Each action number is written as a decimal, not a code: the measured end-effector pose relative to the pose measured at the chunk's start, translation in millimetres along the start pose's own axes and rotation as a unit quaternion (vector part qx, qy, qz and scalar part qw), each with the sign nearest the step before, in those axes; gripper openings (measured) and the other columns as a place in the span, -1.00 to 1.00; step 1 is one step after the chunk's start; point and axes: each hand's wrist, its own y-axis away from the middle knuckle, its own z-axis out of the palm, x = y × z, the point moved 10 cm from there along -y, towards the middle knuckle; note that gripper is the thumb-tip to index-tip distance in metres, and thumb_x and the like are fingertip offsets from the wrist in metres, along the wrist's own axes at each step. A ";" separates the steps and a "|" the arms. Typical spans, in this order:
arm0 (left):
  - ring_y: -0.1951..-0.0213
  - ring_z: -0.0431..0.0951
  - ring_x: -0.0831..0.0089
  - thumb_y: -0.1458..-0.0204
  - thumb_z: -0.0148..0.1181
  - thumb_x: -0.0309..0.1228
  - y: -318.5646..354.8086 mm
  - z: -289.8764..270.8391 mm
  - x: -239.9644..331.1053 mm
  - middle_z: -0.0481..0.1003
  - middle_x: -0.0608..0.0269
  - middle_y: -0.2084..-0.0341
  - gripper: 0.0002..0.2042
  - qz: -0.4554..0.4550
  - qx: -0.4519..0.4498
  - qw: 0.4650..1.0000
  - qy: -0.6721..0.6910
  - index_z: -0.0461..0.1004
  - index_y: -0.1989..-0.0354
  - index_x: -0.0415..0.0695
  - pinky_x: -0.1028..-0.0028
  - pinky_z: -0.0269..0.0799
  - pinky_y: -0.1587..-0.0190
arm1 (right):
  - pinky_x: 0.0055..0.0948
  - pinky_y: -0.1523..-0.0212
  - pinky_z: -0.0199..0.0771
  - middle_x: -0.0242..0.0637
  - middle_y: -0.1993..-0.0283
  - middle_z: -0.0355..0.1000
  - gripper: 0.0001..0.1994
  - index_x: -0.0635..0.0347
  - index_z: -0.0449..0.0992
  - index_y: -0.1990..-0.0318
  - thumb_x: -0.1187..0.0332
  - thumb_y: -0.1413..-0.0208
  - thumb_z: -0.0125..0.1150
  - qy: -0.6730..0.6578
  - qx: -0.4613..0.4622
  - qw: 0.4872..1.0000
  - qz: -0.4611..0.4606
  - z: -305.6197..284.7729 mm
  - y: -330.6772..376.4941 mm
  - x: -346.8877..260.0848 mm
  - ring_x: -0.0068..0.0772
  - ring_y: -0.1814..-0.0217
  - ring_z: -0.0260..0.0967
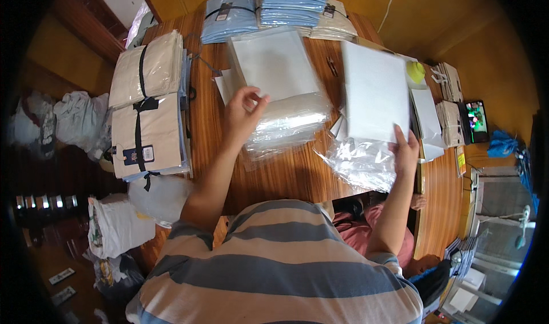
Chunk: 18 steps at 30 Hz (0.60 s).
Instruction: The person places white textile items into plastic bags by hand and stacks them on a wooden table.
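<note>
Nearest: wearer's striped shirt (297, 272), with a co-worker's red clothing (354, 227) low at right, partly under the table edge. Then the wood-grain table (263, 184). Crumpled clear film (366, 164) lies on it at right, below a white sheet (374, 90). Right hand (405, 150) has its fingers over the sheet's lower right corner, narrow spread; whether the thumb pinches from beneath, cannot tell. Left hand (246, 107) is at the left edge of a stack of clear bags (289, 121), thumb and forefinger curled nearly into a ring; cannot tell if any film is between them. A pale sheet (274, 61) shows at the far part of that stack. Beige cloth bundles (166, 124), tied with black bands, sit at left. Farther: small dark tool (331, 66) between the two sheets, blue packs (291, 7) at the back edge.

Step in hand, my judgement: handling sheet and bags, sheet at right, bags mid-table. Next move seems to call for a sure corner hold at right, and a light fingertip pinch at left, since thin film likely clings.
</note>
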 end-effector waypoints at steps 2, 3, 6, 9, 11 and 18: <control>0.16 0.58 0.35 -0.04 0.42 -0.18 -21.9 -13.4 -8.9 0.56 0.07 0.22 -0.56 -0.007 0.061 0.984 -0.168 0.45 0.11 -0.28 0.39 0.51 0.19 | -0.62 0.54 0.39 -0.38 0.40 0.49 -0.65 0.29 0.52 0.06 0.23 -0.14 0.40 0.029 0.001 0.999 0.020 -44.5 -31.4 37.7 -0.61 0.53 0.38; 0.14 0.57 0.36 -0.01 0.45 -0.17 -28.3 -13.0 -17.5 0.55 0.06 0.23 -0.53 -0.024 0.067 0.977 -0.200 0.44 0.11 -0.28 0.37 0.50 0.17 | -0.62 0.56 0.37 -0.39 0.42 0.47 -0.66 0.28 0.52 0.11 0.21 -0.14 0.40 0.062 0.008 0.998 0.031 -65.0 -46.2 65.6 -0.61 0.56 0.36; 0.22 0.57 0.37 0.05 0.50 -0.19 -28.4 -9.7 -56.7 0.55 0.06 0.25 -0.47 -0.088 0.062 0.967 -0.231 0.42 0.04 -0.30 0.39 0.50 0.23 | -0.59 0.58 0.35 -0.41 0.47 0.44 -0.68 0.24 0.53 0.29 0.14 -0.12 0.41 0.118 0.045 0.990 0.062 -85.6 -66.9 109.1 -0.59 0.61 0.34; 0.35 0.60 0.38 0.01 0.48 -0.21 -26.2 -15.7 -119.5 0.57 0.07 0.27 -0.44 -0.203 0.014 0.979 -0.010 0.41 -0.03 -0.33 0.46 0.51 0.37 | -0.51 0.55 0.39 -0.38 0.52 0.43 -0.60 0.32 0.57 0.36 0.06 -0.11 0.39 0.208 0.058 0.974 0.062 -90.0 -82.0 122.9 -0.55 0.56 0.37; 0.48 0.62 0.41 -0.09 0.38 -0.28 -16.0 -31.7 -143.5 0.59 0.12 0.28 -0.49 -0.264 -0.034 0.954 0.135 0.40 -0.11 -0.35 0.53 0.55 0.48 | -0.49 0.53 0.42 -0.34 0.53 0.43 -0.56 0.37 0.59 0.33 0.04 -0.11 0.37 0.227 0.084 0.970 0.029 -89.0 -79.4 116.6 -0.50 0.54 0.38; 0.36 0.70 0.30 -0.17 0.24 -0.47 44.4 -75.4 -52.4 0.60 0.10 0.30 -0.73 -0.269 -0.008 0.898 0.347 0.46 -0.01 -0.27 0.53 0.55 0.52 | -0.30 0.04 0.49 -0.15 0.05 0.51 -0.65 0.31 0.52 0.02 0.22 -0.20 0.31 0.182 0.129 0.946 -0.236 3.1 14.5 12.1 -0.25 -0.03 0.43</control>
